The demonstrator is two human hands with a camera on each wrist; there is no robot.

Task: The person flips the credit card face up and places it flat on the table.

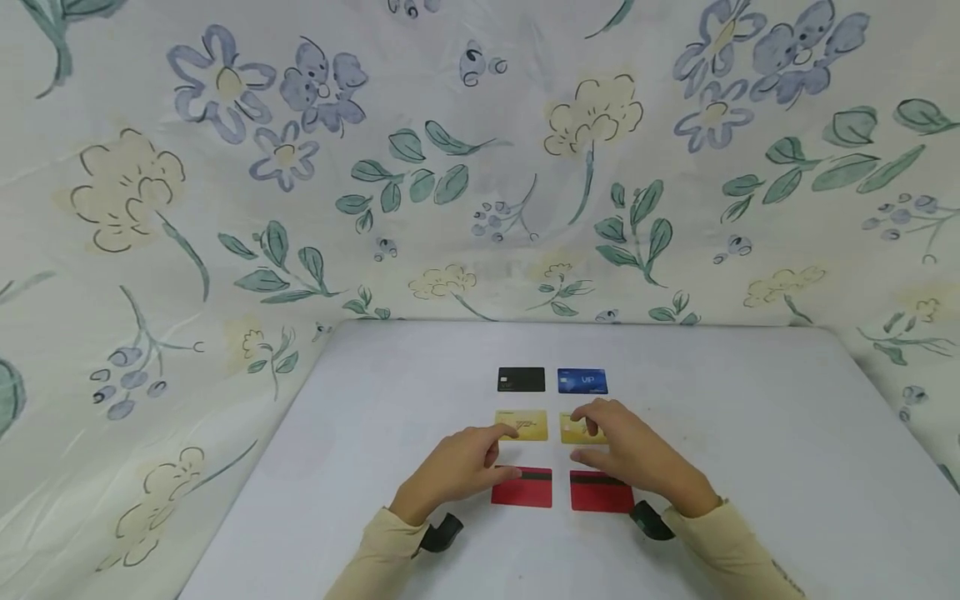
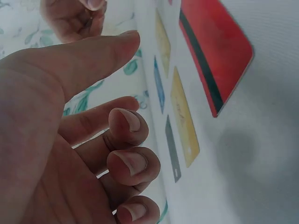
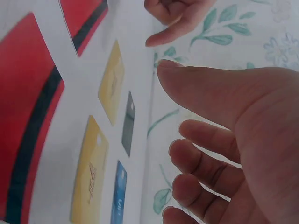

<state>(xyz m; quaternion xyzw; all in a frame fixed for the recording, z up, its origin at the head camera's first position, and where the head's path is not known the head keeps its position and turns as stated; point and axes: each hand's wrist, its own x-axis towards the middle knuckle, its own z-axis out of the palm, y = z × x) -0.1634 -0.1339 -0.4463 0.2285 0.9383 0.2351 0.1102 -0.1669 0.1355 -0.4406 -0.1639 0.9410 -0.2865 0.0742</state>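
My left hand (image 1: 459, 465) hovers over the left column of cards, its fingers loosely bent and holding nothing. It partly covers the left gold card (image 1: 531, 427) and the corner of the left red card (image 1: 525, 493). Over the right column is my right hand (image 1: 637, 448), thumb and fingers apart with nothing between them. It overlaps the right gold card (image 1: 572, 430) and the right red card (image 1: 600, 497) in the head view. Both wrist views show a gap between the fingertips and the cards. Beyond lie a black card (image 1: 521, 380) and a blue VIP card (image 1: 582, 382).
All the cards lie flat on a white table (image 1: 360, 392), in three rows of two. The red ones show a dark stripe. A floral cloth (image 1: 517, 192) hangs behind the table. Each wrist carries a small black device (image 1: 442, 533).
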